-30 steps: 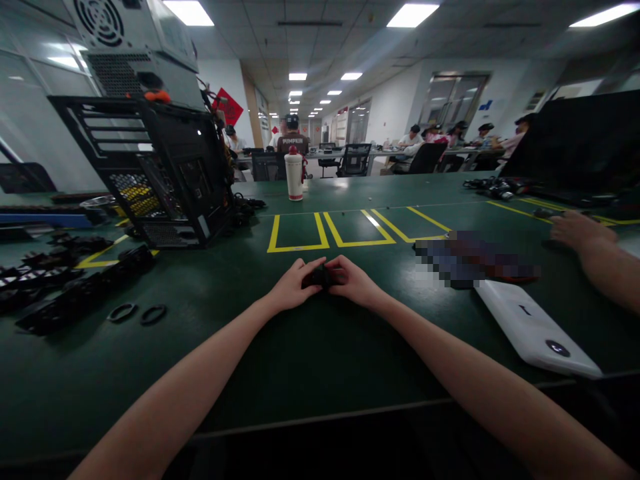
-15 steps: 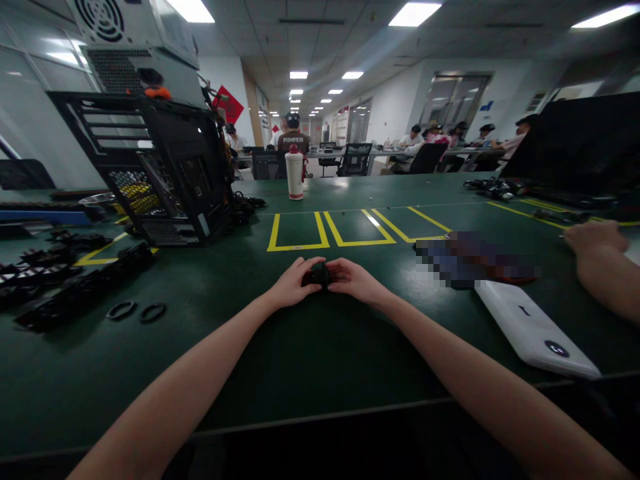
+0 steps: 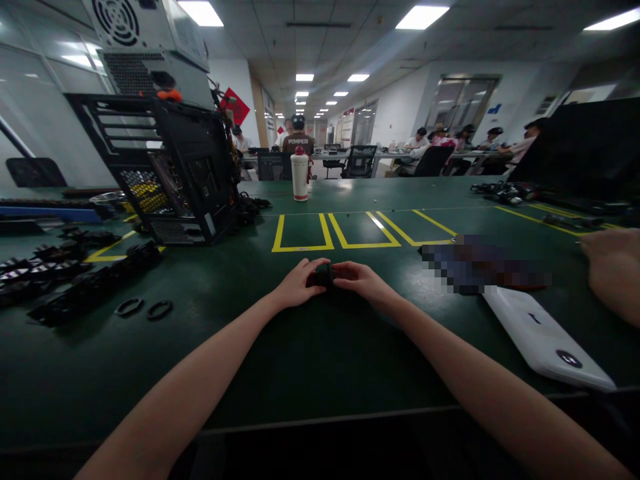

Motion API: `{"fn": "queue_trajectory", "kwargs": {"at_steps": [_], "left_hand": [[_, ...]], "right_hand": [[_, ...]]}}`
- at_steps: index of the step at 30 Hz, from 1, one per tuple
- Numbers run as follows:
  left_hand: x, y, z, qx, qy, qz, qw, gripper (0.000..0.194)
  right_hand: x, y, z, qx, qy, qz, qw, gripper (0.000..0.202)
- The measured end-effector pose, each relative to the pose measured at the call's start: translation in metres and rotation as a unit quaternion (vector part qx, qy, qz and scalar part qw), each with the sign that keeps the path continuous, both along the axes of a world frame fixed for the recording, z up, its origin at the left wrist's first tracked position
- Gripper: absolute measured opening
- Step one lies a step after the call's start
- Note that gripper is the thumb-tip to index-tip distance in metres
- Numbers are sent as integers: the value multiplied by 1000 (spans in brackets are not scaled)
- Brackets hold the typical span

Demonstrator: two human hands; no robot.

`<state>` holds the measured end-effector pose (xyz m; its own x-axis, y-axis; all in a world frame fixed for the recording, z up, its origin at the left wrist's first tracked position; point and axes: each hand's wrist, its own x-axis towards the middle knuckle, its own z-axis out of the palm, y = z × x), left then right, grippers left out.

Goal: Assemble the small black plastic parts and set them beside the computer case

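In the head view, a small dark round part (image 3: 323, 275) is held just above the green table, between my two hands. My left hand (image 3: 296, 285) closes on it from the left, with thumb and fingers around its sides. From the right, the bent fingers and thumb of my right hand (image 3: 365, 283) pinch at its edge. Its detail is too dark to make out, and the fingers partly cover it. Two black rings, one angular ring (image 3: 129, 307) and one rounder ring (image 3: 159, 311), lie on the table left of my left hand.
A black computer case (image 3: 200, 173) with metal boxes on top stands at the left, near dark strip-like parts (image 3: 95, 283). Yellow tape outlines (image 3: 303, 249) mark the green table (image 3: 320, 373). A white cup (image 3: 300, 177), a white device (image 3: 547, 337) and another person's hand (image 3: 613, 270) are also present.
The view has shifted slightly, so the surroundings appear a little further right. Both hands stay at the dark part, with only a slight change in the right fingers.
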<state>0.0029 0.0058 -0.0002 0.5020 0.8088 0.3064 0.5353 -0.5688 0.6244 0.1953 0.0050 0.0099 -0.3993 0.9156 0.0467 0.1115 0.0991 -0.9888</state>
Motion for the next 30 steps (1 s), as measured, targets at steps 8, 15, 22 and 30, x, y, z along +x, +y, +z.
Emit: {"fn": "queue_trajectory", "kwargs": {"at_steps": [8,15,22,30], "left_hand": [[0,-1,1,-13,-27,-5,1000,59],[1,0,0,-5,-22,-7,1000,59],[1,-2,3,-15,-29,-1,999,57],[2,0,0,-14,-32,2,999,57]], "right_hand": [[-1,-6,5,50,13,0,999,17],[-7,-3,1,57,6,-23,998,32],[-4,-8,4,31,15,-17,999,23],[-6,-7,4,89,46,-48,994,21]]}}
